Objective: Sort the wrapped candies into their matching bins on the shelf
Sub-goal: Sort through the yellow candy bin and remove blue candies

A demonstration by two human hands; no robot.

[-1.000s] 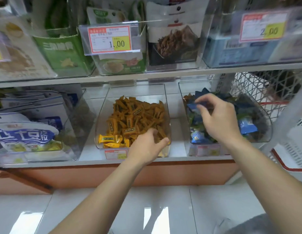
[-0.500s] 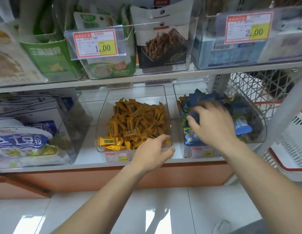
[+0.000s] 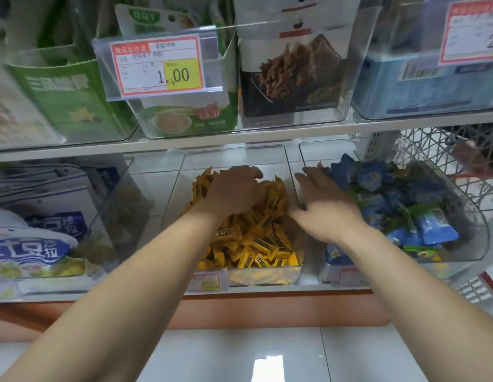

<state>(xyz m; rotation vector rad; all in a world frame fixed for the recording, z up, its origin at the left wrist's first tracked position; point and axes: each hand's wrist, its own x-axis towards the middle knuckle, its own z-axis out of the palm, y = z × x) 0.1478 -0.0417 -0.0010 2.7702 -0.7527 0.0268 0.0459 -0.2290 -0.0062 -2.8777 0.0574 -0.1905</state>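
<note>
Middle clear bin point(image 3: 267, 277), lower shelf point(image 3: 129, 295): yellow candies point(image 3: 256, 244) only, as far as visible. Right clear bin point(image 3: 471, 244): blue and green candies point(image 3: 405, 205) lie mixed, so sorting looks unfinished there. Left hand point(image 3: 234, 190) lies palm-down on the yellow pile, fingers bent; whether it grips any, cannot tell. Right hand point(image 3: 325, 213) reaches along the right bin's left wall, fingers stretched out, nothing visibly held.
</note>
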